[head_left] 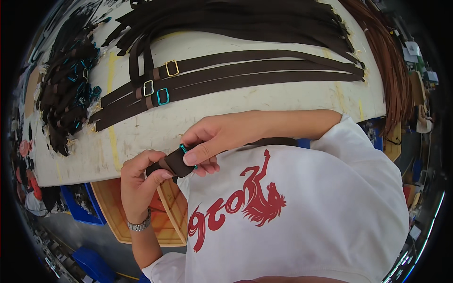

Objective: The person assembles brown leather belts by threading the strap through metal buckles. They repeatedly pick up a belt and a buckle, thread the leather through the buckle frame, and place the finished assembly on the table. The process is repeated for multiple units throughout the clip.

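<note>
Both hands meet at the table's near edge over a dark brown strap (180, 163) with a teal metal buckle (183, 149). My left hand (141, 177), with a metal watch on its wrist, pinches the strap beside a lighter brown loop (163, 164). My right hand (210, 137) grips the strap's other side at the buckle, thumb on top. The strap continues behind my right forearm. On the table ahead lie finished-looking brown straps (245, 70) side by side, bearing a gold buckle (172, 68), a silver buckle (148, 88) and another teal buckle (163, 96).
A thick stack of dark straps (226, 19) covers the far side of the white table (236, 99). Bundled straps with buckles (71, 89) heap at the left. Reddish-brown cords (389, 61) hang over the right edge. Below stand a yellow crate (108, 207) and a blue bin (92, 217).
</note>
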`<action>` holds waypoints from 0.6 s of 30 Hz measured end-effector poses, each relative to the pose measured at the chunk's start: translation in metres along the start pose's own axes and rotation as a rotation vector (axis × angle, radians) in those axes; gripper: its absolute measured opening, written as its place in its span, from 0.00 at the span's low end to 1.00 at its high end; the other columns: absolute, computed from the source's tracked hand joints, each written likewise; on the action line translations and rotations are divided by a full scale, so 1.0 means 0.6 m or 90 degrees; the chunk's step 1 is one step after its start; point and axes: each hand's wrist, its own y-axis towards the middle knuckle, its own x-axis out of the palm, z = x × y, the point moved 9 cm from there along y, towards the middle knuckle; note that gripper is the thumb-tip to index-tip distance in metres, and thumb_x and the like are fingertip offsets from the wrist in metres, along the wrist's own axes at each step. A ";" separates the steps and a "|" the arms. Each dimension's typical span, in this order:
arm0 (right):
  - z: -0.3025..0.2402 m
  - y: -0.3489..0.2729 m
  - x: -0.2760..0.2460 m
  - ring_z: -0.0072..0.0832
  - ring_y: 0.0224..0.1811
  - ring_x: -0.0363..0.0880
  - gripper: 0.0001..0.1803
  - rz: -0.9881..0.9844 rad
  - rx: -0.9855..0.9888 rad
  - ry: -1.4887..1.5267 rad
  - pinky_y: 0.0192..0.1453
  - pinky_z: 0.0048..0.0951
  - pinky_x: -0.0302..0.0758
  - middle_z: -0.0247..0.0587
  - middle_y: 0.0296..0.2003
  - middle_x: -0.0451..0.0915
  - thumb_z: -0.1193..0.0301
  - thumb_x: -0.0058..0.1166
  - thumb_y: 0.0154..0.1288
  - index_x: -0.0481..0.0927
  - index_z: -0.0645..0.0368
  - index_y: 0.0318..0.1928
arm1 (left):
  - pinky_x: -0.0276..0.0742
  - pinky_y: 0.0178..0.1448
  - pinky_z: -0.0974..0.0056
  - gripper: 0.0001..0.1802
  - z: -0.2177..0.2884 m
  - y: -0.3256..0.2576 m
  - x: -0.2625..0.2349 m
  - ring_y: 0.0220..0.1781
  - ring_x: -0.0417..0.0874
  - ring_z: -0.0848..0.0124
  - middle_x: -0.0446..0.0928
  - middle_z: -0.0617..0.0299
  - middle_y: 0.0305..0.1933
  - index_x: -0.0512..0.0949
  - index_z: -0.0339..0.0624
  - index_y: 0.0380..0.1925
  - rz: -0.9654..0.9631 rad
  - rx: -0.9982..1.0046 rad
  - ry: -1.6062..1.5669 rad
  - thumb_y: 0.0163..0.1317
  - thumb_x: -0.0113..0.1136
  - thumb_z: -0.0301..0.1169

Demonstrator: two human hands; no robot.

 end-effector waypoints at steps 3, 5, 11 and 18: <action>0.010 -0.002 0.008 0.14 0.23 0.67 0.25 -0.002 0.048 0.003 0.28 0.22 0.63 0.27 0.23 0.76 0.50 0.62 0.80 0.86 0.62 0.40 | 0.82 0.49 0.67 0.15 -0.025 -0.003 0.005 0.44 0.86 0.74 0.88 0.59 0.42 0.84 0.32 0.47 -0.045 -0.047 -0.059 0.60 0.74 0.21; 0.013 -0.007 0.000 0.14 0.17 0.61 0.27 0.032 0.113 -0.020 0.22 0.23 0.54 0.26 0.19 0.73 0.48 0.66 0.77 0.86 0.62 0.36 | 0.83 0.51 0.63 0.21 -0.011 -0.004 0.010 0.46 0.87 0.71 0.88 0.58 0.46 0.83 0.33 0.52 -0.050 -0.013 -0.081 0.59 0.76 0.23; 0.021 -0.008 0.002 0.14 0.16 0.56 0.24 0.088 0.121 -0.008 0.21 0.25 0.50 0.24 0.17 0.69 0.52 0.63 0.80 0.87 0.62 0.34 | 0.83 0.55 0.54 0.33 0.130 0.005 0.076 0.50 0.89 0.55 0.87 0.53 0.51 0.81 0.35 0.57 -0.058 0.222 0.376 0.53 0.83 0.36; 0.014 -0.030 0.033 0.14 0.18 0.68 0.24 -0.009 0.078 -0.047 0.23 0.23 0.65 0.32 0.21 0.82 0.57 0.50 0.88 0.86 0.63 0.39 | 0.81 0.50 0.52 0.35 0.155 0.012 0.129 0.46 0.86 0.49 0.85 0.50 0.45 0.80 0.35 0.51 -0.157 0.240 0.584 0.51 0.80 0.48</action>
